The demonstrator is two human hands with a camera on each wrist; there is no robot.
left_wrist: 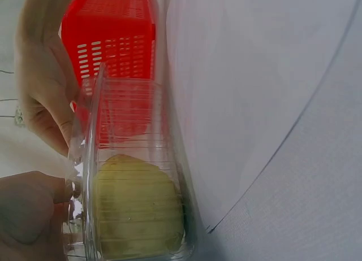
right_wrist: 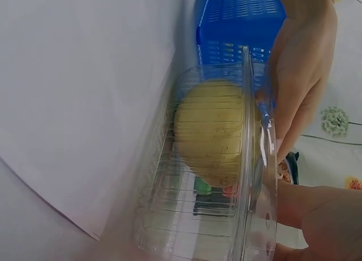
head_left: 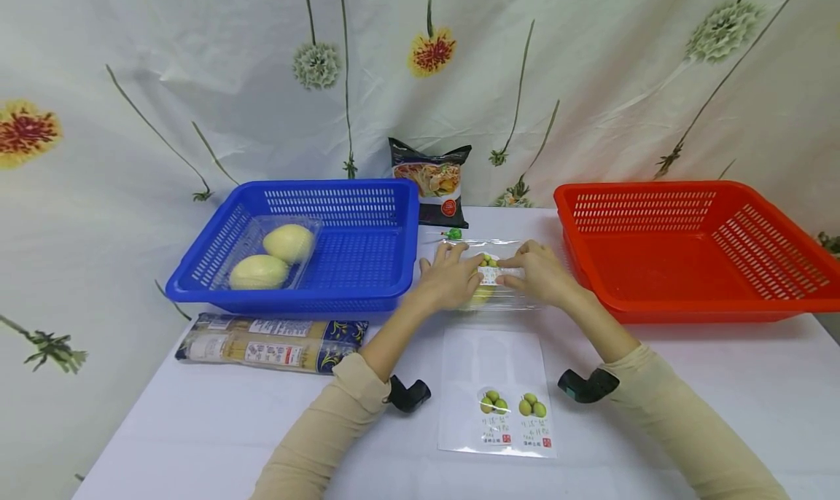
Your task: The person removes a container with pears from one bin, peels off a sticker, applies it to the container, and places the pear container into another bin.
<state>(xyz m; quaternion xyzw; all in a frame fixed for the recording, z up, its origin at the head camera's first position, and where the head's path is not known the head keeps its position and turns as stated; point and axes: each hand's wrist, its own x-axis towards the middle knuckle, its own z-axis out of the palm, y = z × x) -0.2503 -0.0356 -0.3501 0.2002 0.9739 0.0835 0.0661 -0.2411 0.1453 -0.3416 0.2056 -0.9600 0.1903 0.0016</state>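
Head: white table (head_left: 164, 427), flower-print cloth (head_left: 230, 84) behind; clear container (head_left: 505, 297) between 2 baskets (head_left: 656, 267), long axis left-right; left hand (head_left: 449, 278), right hand (head_left: 543, 274) half-open — fingertips on label (head_left: 488, 275), gripping nothing.

Left wrist: 1 yellow fruit (left_wrist: 138, 210) inside.

Right wrist: fruit at blue-basket end — lid (right_wrist: 247, 159) up.

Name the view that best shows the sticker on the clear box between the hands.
The head view: the sticker lies between the left hand and right hand, its fruit picture visible. Both wrist views show the clear box side-on; I can't make out the sticker there.
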